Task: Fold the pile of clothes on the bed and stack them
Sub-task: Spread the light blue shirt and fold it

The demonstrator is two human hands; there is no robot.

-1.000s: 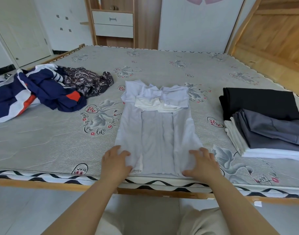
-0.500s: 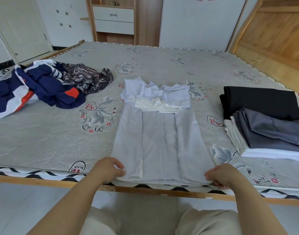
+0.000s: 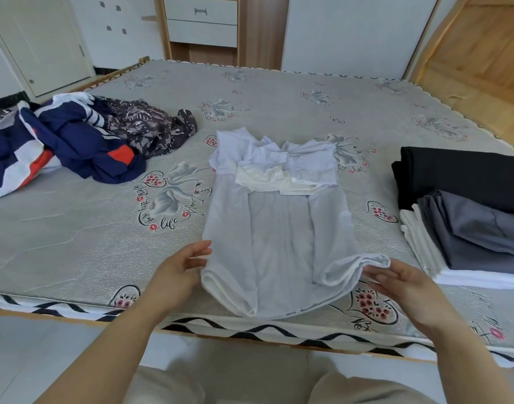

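A pale lilac dress (image 3: pixel 279 228) lies lengthwise on the mattress (image 3: pixel 75 234), its top far from me and its sides folded inward. My left hand (image 3: pixel 177 272) pinches the near left corner of the hem. My right hand (image 3: pixel 404 287) pinches the near right corner, which is lifted and curled off the bed. Unfolded clothes (image 3: pixel 75 141) in navy, white and orange lie in a heap at the left, with a dark patterned garment (image 3: pixel 150 126) beside them. A stack of folded clothes (image 3: pixel 468 225) sits at the right, grey on white, with a black folded piece (image 3: pixel 454 176) behind it.
The bed's wooden front rail (image 3: pixel 75 320) runs just below my hands. A drawer cabinet (image 3: pixel 201 21) stands beyond the far edge of the bed. A slanted wooden panel (image 3: pixel 483 53) rises at the right.
My hands went from pressing flat on the hem to pinching its corners. The hem has since risen off the mattress and shifted away from the bed's edge, bunching the skirt.
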